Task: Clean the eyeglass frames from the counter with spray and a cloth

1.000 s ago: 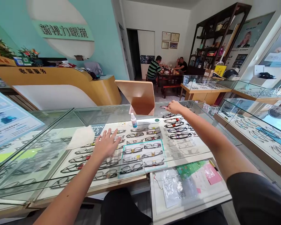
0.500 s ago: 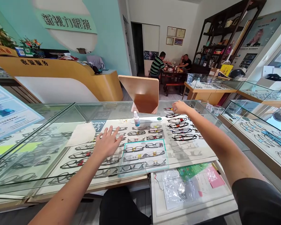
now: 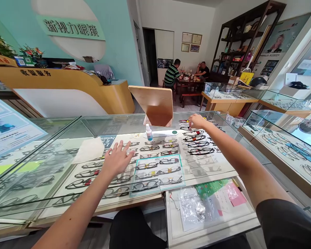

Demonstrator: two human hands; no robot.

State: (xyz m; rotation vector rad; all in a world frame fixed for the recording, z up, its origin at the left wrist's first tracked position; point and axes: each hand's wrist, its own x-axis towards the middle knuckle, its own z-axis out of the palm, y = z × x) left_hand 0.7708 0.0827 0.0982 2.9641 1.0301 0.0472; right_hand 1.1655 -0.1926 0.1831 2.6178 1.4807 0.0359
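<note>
My left hand (image 3: 118, 159) lies with its fingers spread on the glass top of the display case (image 3: 111, 121), above rows of eyeglasses inside it. At the far end of a row of dark-framed eyeglasses (image 3: 201, 151) on the right, my right hand (image 3: 197, 121) reaches down. Its fingers are pinched together at a pair of eyeglasses (image 3: 184, 128), partly hidden by the hand. Between my hands stands a small white spray bottle (image 3: 149, 133) with a blue label. Left of my left hand is a white cloth (image 3: 90, 150).
A wooden-backed stand (image 3: 152, 98) rises at the case's far edge. Below the case, an open drawer (image 3: 176, 228) holds papers and a plastic bag (image 3: 197, 211). Further display cases (image 3: 282, 152) line the right. Two people sit at a table (image 3: 188, 86) at the back.
My right hand has turned slightly, its fingers now pointing down at the far eyeglasses. My left hand stays spread on the glass. The whole view has shifted a little.
</note>
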